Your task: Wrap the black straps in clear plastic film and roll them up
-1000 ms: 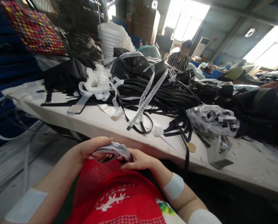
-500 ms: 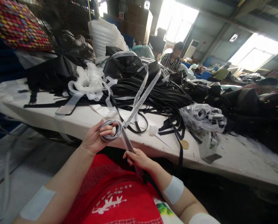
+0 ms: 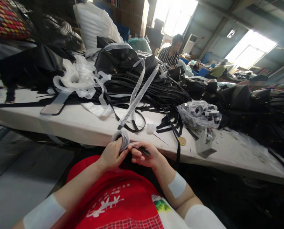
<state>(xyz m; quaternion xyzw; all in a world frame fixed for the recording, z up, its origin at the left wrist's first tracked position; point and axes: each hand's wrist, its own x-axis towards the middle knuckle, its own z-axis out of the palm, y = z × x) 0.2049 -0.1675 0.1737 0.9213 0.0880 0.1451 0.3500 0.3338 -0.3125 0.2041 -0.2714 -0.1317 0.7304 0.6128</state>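
Grasps the coiled strap (image 3: 125,140) in left fingers (image 3: 122,156), at seven o'clock from the plastic-wrapped strip (image 3: 138,97), probably to prevent unwinding, while pinching a slim dark piece (image 3: 145,150) in right fingers (image 3: 136,153).

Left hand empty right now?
No, the left hand grips a pale coil in front of the white table's edge.

Daylight glares through a tall window (image 3: 174,16) at one o'clock and a second window (image 3: 252,49) at two, flanking a grey wall (image 3: 209,28); a white worktable (image 3: 237,154) spans nine to four.
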